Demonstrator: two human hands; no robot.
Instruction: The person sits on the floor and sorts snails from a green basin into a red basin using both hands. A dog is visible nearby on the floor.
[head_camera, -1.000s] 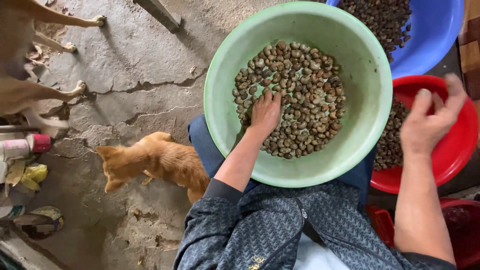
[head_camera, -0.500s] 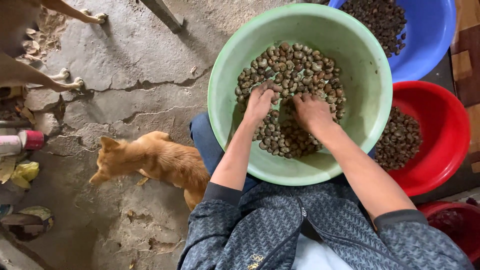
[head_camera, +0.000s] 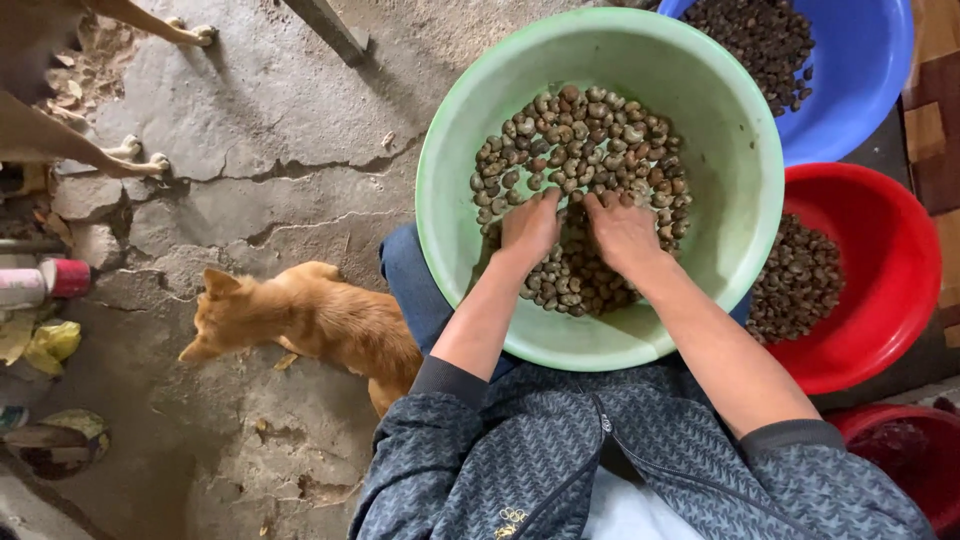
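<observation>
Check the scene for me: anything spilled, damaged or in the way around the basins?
No nuts look spilled. Both hands, left hand and right hand, rest in the nuts in the green basin. The concrete floor is cracked, and an orange dog stands right against the person's left side.

Cracked grey concrete floor (head_camera: 250, 190) fills the frame's left — a ginger dog (head_camera: 310, 320) lies at centre left, scraps and a pink-capped bottle (head_camera: 40, 283) at the left edge (partly cut off).
</observation>
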